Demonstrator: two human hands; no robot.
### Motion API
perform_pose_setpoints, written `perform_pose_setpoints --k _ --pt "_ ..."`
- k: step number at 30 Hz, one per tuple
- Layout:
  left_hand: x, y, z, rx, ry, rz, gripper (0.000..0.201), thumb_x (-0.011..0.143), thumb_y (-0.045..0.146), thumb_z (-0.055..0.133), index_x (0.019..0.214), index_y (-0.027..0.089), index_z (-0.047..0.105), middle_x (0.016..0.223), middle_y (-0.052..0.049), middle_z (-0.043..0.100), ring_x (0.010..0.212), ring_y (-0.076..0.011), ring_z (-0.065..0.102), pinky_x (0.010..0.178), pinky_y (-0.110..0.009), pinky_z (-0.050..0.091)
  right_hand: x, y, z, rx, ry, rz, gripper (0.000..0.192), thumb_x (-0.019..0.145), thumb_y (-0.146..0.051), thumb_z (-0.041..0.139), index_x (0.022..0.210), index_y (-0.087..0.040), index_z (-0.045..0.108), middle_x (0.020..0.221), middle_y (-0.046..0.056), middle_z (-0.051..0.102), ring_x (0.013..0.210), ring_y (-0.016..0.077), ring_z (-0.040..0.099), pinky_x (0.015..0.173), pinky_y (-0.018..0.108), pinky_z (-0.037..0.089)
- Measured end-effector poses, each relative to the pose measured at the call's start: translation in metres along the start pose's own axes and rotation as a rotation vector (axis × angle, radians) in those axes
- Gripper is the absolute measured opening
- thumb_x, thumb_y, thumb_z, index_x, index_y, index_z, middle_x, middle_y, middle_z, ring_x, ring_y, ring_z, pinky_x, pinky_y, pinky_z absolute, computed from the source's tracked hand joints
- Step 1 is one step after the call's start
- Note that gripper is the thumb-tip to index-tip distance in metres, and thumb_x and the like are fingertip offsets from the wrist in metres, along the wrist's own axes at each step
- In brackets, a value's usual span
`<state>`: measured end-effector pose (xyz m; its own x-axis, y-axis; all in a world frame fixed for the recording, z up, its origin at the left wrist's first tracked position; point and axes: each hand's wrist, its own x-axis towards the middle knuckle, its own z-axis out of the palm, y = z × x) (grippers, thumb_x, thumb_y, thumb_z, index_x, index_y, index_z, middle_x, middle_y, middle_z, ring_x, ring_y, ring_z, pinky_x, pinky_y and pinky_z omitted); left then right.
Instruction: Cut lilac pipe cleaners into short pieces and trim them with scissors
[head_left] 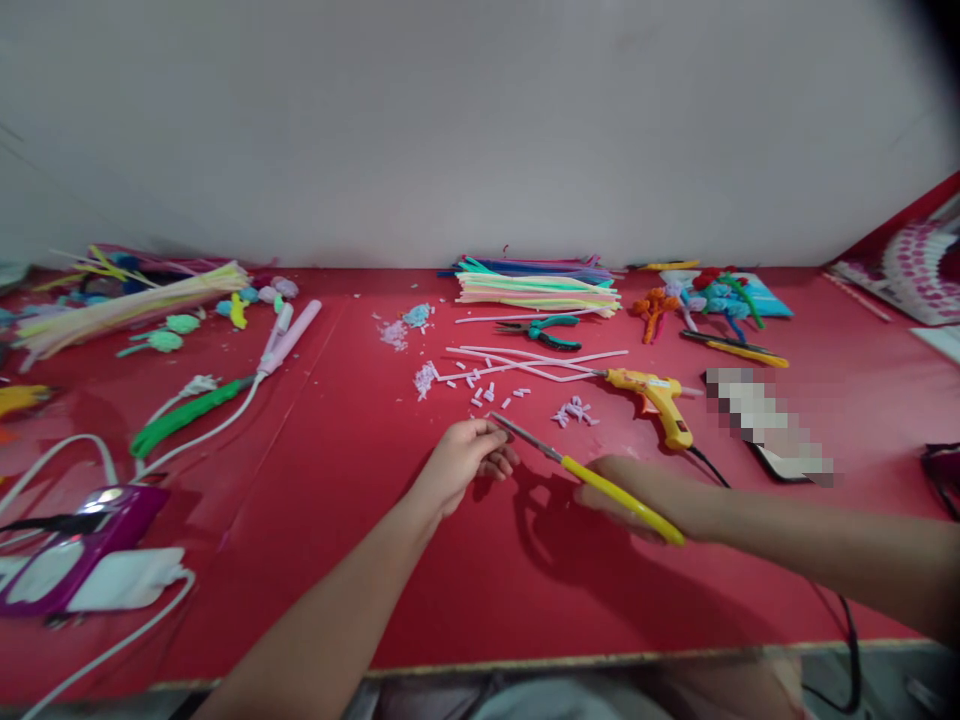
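Near the middle of the red table, my left hand (474, 455) has thumb and forefinger pinched together; whatever lies between them is too small to make out. My right hand (615, 490) is closed around yellow-handled scissors (600, 485). Their metal blades point left, with the tips at my left fingertips. Just beyond the hands lie several short pale-lilac cut pieces (489, 392) of pipe cleaner and a small cluster of lilac pieces (576, 411). Long pale-pink pipe cleaners (525, 366) cross one another behind them.
A yellow glue gun (654, 400), phone (765, 425) and teal pliers (544, 329) lie beyond my right hand. Pipe-cleaner bundles (536, 290) rest against the wall. Craft knife (735, 348) sits at right. To the left are a pink hair straightener (294, 335), cords and a purple power strip (90, 550).
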<state>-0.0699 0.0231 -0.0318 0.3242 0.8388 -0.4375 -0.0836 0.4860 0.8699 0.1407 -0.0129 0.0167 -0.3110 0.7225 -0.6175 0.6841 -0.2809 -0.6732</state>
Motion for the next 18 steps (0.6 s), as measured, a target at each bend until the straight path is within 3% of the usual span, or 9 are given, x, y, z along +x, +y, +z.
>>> perform_pose_setpoints --k 4,8,18 --pt "-0.008 0.008 0.001 -0.141 -0.142 0.014 0.019 0.075 0.02 0.055 0.092 0.011 0.054 0.083 -0.01 0.065 0.064 -0.0102 0.061 0.06 -0.02 0.048 0.015 -0.008 -0.005 0.083 0.12 -0.021 0.028 0.072 -0.035 0.046 0.05 -0.019 0.037 0.033 -0.007 0.033 0.028 0.0054 0.033 0.03 0.018 0.022" --pt "-0.016 0.012 0.005 -0.138 -0.24 -0.007 0.03 0.075 0.019 0.054 0.104 0.014 0.046 0.076 -0.007 0.065 0.062 -0.0122 0.062 0.058 -0.021 0.048 0.03 -0.016 0.002 0.164 0.193 -0.161 0.022 0.073 -0.033 0.044 0.056 -0.019 0.04 0.033 -0.008 0.035 0.029 0.006 0.036 0.032 0.018 0.025" --pt "-0.016 0.011 0.007 -0.052 -0.247 -0.066 0.022 0.076 0.023 0.052 0.095 0.015 0.046 0.068 -0.005 0.064 0.054 -0.0132 0.062 0.049 -0.021 0.048 0.042 -0.025 0.018 0.231 0.177 -0.221 0.013 0.069 -0.021 0.043 0.057 -0.017 0.046 0.035 -0.008 0.037 0.03 0.005 0.035 0.031 0.016 0.025"
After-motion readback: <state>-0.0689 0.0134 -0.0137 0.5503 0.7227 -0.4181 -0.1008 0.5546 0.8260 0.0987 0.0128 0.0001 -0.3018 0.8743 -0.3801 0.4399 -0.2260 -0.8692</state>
